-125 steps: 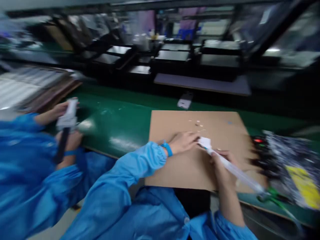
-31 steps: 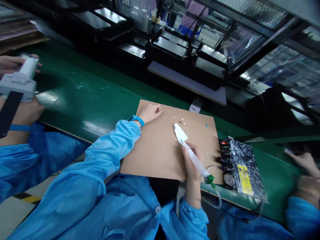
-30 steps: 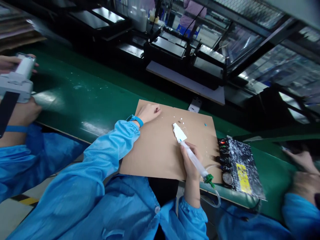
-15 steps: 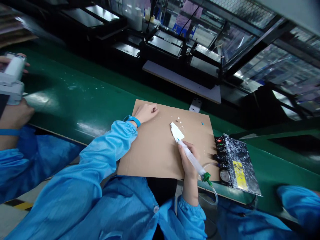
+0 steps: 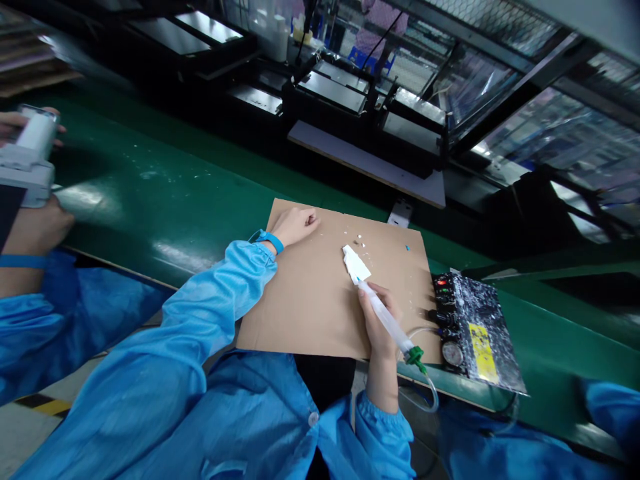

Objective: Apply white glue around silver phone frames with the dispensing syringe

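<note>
My right hand [image 5: 379, 317] is wrapped round a clear dispensing syringe [image 5: 387, 319] with a green cap and a thin air hose at its rear. The syringe's blue tip points at the lower end of a white piece of paper [image 5: 356, 264]; whether it touches I cannot tell. That paper lies on a brown cardboard sheet [image 5: 300, 307]. My left hand [image 5: 299, 225] rests on the sheet's far left corner, its fingers curled in. Nothing shows in it. A blue band circles that wrist.
Right of the cardboard stands a dispenser controller [image 5: 475, 333] with a gauge and lit display. White crumbs and a blue bit dot the cardboard. At left, a co-worker's hands hold a grey-white device [image 5: 30, 157]. Black fixtures [image 5: 330, 90] line the back; a co-worker's blue sleeve [image 5: 610, 413] is at right.
The whole view has shifted slightly. Both my hands and the syringe keep their places on the cardboard. The co-worker's sleeve at the right has drawn back toward the edge.
</note>
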